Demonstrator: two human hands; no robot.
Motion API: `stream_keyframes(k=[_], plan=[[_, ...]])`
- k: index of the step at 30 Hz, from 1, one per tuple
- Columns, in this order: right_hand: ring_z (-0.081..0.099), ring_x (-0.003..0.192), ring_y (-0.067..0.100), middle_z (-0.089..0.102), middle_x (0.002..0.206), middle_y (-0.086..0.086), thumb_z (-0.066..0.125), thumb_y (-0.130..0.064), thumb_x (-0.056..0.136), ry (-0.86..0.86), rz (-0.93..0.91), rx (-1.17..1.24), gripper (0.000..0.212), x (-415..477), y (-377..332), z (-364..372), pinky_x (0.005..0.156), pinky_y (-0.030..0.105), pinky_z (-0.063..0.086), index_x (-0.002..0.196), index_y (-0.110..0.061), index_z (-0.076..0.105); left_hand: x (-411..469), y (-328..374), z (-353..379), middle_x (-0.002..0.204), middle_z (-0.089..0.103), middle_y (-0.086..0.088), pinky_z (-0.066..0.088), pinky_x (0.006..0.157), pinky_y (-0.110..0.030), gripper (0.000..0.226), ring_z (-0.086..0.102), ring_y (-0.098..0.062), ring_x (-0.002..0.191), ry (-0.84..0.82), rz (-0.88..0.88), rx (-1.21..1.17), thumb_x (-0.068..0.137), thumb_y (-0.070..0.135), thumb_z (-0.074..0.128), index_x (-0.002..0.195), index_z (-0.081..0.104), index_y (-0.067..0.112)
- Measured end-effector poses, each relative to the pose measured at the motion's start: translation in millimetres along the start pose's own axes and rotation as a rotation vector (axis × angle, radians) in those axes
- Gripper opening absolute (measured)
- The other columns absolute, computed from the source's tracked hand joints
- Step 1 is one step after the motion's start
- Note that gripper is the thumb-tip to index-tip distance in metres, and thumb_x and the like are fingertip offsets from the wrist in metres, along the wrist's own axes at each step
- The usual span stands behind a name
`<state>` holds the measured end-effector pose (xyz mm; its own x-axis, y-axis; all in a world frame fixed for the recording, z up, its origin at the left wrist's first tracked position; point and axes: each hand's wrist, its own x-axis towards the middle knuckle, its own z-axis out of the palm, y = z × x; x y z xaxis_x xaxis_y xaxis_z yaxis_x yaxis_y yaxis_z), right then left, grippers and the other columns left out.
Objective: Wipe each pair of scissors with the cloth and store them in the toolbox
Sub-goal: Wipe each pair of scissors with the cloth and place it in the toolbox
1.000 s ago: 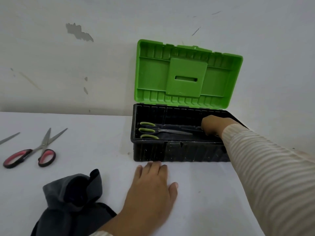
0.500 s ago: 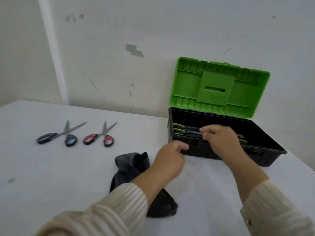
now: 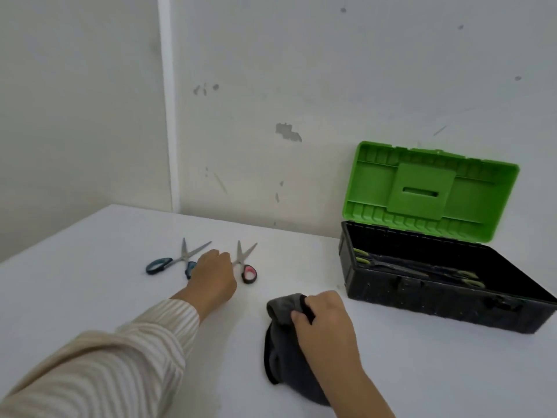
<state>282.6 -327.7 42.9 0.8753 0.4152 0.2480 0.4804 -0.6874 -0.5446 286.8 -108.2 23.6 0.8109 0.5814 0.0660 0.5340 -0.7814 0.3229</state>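
Note:
Two pairs of scissors lie on the white table: a blue-handled pair [image 3: 168,262] on the left and a red-handled pair [image 3: 245,263] beside it. My left hand [image 3: 212,277] rests over the near handle of the red-handled pair, hiding it; whether it grips is unclear. My right hand [image 3: 324,316] is closed on the dark grey cloth [image 3: 283,351], which lies on the table in front of me. The toolbox [image 3: 422,294], black with an upright green lid [image 3: 429,188], stands open at the right and holds green-handled scissors [image 3: 413,268].
The white table [image 3: 105,267] meets a wall corner at the back. The toolbox stands close to the back wall.
My right hand left the toolbox and came down onto the cloth. My left hand reached left to the red-handled scissors. The view swung left.

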Motion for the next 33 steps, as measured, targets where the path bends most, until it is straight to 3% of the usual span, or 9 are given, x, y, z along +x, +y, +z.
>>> stream_keyframes(k=[6,9,12,15,17,19,25,28,33], plan=[[0.056,0.106,0.015,0.061,0.112,-0.003,0.055,-0.023,0.089,0.035,-0.06,0.125,0.029,-0.7,8.1,6.0,0.092,0.018,0.039,0.116,-0.018,0.06,31.9,2.2,6.4,0.13,0.045,-0.013,0.042,0.095,-0.033,0.034,0.044,-0.029,0.121,-0.095,0.032,0.254,0.092,0.006,0.039,0.124,0.048,0.007],[0.059,0.099,0.014,0.065,0.11,-0.001,0.058,-0.016,0.087,0.049,0.027,0.251,0.029,1.4,11.3,7.4,0.093,0.018,0.041,0.116,-0.017,0.061,36.7,9.0,5.2,0.131,0.042,-0.012,0.042,0.096,-0.03,0.035,0.044,-0.028,0.12,-0.105,0.026,0.273,0.091,0.007,0.043,0.126,0.049,0.007],[0.057,0.09,0.008,0.065,0.1,-0.007,0.06,-0.013,0.085,0.096,0.014,0.3,0.025,2.9,14.4,4.2,0.078,0.008,0.038,0.11,-0.018,0.063,32.7,9.0,-3.6,0.119,0.051,-0.014,0.048,0.081,-0.029,0.025,0.058,-0.027,0.098,-0.136,-0.03,0.026,0.09,0.012,0.045,0.109,0.058,0.003],[0.06,0.086,0.006,0.065,0.095,-0.009,0.065,-0.017,0.081,0.075,0.049,0.379,0.023,2.7,14.2,1.9,0.079,0.017,0.046,0.104,-0.021,0.064,7.9,0.1,-21.3,0.08,0.056,-0.012,0.048,0.054,-0.026,0.013,0.06,-0.027,0.069,-0.218,-0.145,-0.559,0.089,0.011,0.045,0.079,0.053,0.009],[0.063,0.086,0.01,0.067,0.094,-0.006,0.067,-0.019,0.079,0.032,0.102,0.494,0.021,1.3,10.4,0.7,0.083,0.03,0.052,0.1,-0.023,0.065,-25.2,-2.2,-34.1,0.08,0.058,-0.012,0.051,0.048,-0.028,0.011,0.059,-0.023,0.06,-0.371,-0.234,-1.034,0.089,0.001,0.047,0.086,0.055,0.007],[0.064,0.083,0.01,0.068,0.095,-0.005,0.067,-0.022,0.08,-0.009,0.107,0.598,0.018,-2.5,2.4,0.3,0.08,0.029,0.054,0.097,-0.027,0.065,-57.9,-1.7,-41.3,0.084,0.063,-0.013,0.053,0.05,-0.032,0.019,0.061,-0.022,0.058,-0.486,-0.19,-1.236,0.087,-0.008,0.045,0.092,0.058,0.004],[0.061,0.089,0.01,0.065,0.096,-0.01,0.065,-0.029,0.081,-0.077,0.029,0.5,0.021,-10.1,-10.2,12.1,0.082,0.025,0.05,0.097,-0.042,0.057,-101.7,3.3,-36.1,0.075,0.066,-0.012,0.055,0.065,-0.038,0.019,0.064,-0.024,0.067,-0.508,-0.077,-1.422,0.089,-0.008,0.046,0.099,0.059,0.002],[0.062,0.091,0.011,0.067,0.098,-0.009,0.065,-0.024,0.082,-0.062,0.051,0.528,0.025,-8.2,-4.8,11.2,0.087,0.037,0.052,0.105,-0.034,0.062,-102.1,2.4,-35.0,0.068,0.062,-0.009,0.052,0.057,-0.035,0.015,0.06,-0.022,0.058,-0.456,-0.101,-1.394,0.095,0.009,0.049,0.097,0.063,0.003],[0.064,0.081,0.01,0.071,0.09,-0.006,0.062,-0.022,0.085,-0.084,0.065,0.581,0.018,-1.3,4.9,6.7,0.077,0.03,0.054,0.1,-0.03,0.066,-97.4,-2.1,-32.7,0.057,0.057,-0.004,0.038,0.04,-0.024,0.022,0.05,-0.017,0.042,-0.358,-0.096,-1.231,0.093,0.022,0.056,0.086,0.072,0.008]])
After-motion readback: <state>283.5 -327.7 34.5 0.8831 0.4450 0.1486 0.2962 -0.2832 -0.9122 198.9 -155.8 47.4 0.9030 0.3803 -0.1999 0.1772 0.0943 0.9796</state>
